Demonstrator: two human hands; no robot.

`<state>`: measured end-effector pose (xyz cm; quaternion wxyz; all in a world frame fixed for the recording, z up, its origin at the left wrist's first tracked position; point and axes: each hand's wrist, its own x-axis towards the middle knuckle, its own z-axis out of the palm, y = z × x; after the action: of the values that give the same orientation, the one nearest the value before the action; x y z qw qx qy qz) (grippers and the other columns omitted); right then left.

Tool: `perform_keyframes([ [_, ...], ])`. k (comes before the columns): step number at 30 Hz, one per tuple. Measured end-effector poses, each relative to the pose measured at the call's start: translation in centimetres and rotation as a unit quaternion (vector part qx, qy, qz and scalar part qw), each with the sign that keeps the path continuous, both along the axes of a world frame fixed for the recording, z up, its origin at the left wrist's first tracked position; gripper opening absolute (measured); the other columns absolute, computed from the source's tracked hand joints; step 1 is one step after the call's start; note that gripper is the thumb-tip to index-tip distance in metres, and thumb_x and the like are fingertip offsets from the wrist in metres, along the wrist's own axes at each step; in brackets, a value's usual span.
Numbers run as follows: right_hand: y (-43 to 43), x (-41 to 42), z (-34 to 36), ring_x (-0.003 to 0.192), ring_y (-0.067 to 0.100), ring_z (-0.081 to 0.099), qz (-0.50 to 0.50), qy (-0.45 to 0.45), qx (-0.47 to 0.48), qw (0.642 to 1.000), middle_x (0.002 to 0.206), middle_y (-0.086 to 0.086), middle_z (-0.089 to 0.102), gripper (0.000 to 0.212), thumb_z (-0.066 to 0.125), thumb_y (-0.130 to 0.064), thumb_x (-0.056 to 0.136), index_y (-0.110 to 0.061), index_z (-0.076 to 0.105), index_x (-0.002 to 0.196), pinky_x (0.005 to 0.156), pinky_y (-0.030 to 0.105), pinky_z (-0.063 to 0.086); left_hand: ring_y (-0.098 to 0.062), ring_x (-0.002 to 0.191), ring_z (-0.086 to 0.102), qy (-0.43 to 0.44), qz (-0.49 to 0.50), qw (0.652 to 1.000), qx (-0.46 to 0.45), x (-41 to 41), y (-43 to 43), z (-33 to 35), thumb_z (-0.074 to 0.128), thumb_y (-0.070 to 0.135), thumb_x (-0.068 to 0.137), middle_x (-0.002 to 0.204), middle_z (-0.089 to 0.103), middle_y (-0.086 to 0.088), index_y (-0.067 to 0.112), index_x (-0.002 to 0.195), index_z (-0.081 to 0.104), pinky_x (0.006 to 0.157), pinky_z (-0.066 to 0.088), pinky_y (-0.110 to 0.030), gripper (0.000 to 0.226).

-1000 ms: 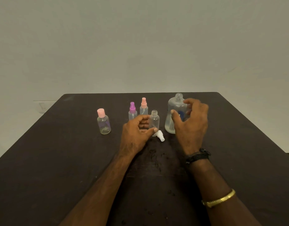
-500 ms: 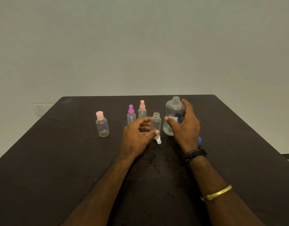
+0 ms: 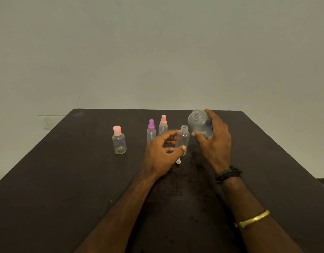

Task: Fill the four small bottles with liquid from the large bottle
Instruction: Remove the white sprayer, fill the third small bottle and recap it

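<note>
The right hand (image 3: 215, 143) is wrapping its thumb and fingers around the uncapped large bottle (image 3: 199, 125) and holding it tilted toward the left, mouth open, right next to the open small bottle (image 3: 183, 138). That one is standing upright on the dark surface (image 3: 66, 179), with the left hand (image 3: 162, 154) pinching it between thumb and fingertips and a little white cap (image 3: 178, 161) lying just in front. Off to the left, the purple spray bottle (image 3: 151, 131) and pink spray bottle (image 3: 163, 125) are sitting side by side, capped, and the round pink-capped bottle (image 3: 119, 140) is standing well apart from them.
</note>
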<state>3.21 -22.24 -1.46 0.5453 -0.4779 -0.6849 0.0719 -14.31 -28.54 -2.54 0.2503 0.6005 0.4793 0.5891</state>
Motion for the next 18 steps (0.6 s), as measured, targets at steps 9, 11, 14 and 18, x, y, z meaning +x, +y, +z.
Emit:
perform_keyframes([
  [9, -0.5, 1.5, 1.3, 0.128, 0.024, 0.051, -0.020, -0.113, 0.090, 0.989, 0.144, -0.003, 0.058, 0.076, 0.081, -0.010, 0.078, -0.023, 0.051, 0.146, 0.104, 0.044, 0.040, -0.009, 0.099, 0.070, 0.009, -0.015, 1.000, 0.023, 0.1, 0.1, 0.0, 0.079, 0.012, 0.085, 0.111, 0.073, 0.004, 0.013, 0.130, 0.067, 0.081, 0.060, -0.021, 0.046],
  [11, -0.6, 1.8, 1.5, 0.129, 0.025, 0.050, -0.020, -0.132, 0.106, 0.985, 0.145, -0.003, 0.057, 0.076, 0.081, -0.008, 0.078, -0.022, 0.052, 0.146, 0.103, 0.039, 0.035, -0.007, 0.100, 0.070, 0.011, -0.017, 0.999, 0.028, 0.0, 0.2, -0.1, 0.079, 0.011, 0.085, 0.112, 0.072, 0.003, 0.012, 0.131, 0.066, 0.081, 0.059, -0.019, 0.047],
  [14, -0.7, 2.2, 1.8, 0.130, 0.025, 0.050, -0.020, -0.153, 0.125, 0.980, 0.147, -0.002, 0.057, 0.078, 0.081, -0.005, 0.076, -0.023, 0.052, 0.146, 0.104, 0.038, 0.033, -0.009, 0.101, 0.070, 0.013, -0.026, 0.999, 0.030, 0.1, 0.2, -0.2, 0.079, 0.012, 0.085, 0.114, 0.073, 0.004, 0.013, 0.132, 0.066, 0.081, 0.059, -0.020, 0.049],
  [18, -0.7, 2.4, 1.9, 0.133, 0.023, 0.049, -0.023, -0.173, 0.150, 0.973, 0.148, -0.001, 0.057, 0.076, 0.079, -0.002, 0.077, -0.022, 0.052, 0.146, 0.109, 0.039, 0.033, -0.009, 0.102, 0.070, 0.026, -0.024, 0.999, 0.031, 0.1, 0.3, -0.3, 0.079, 0.017, 0.085, 0.116, 0.072, 0.004, 0.013, 0.133, 0.065, 0.084, 0.061, -0.024, 0.050],
])
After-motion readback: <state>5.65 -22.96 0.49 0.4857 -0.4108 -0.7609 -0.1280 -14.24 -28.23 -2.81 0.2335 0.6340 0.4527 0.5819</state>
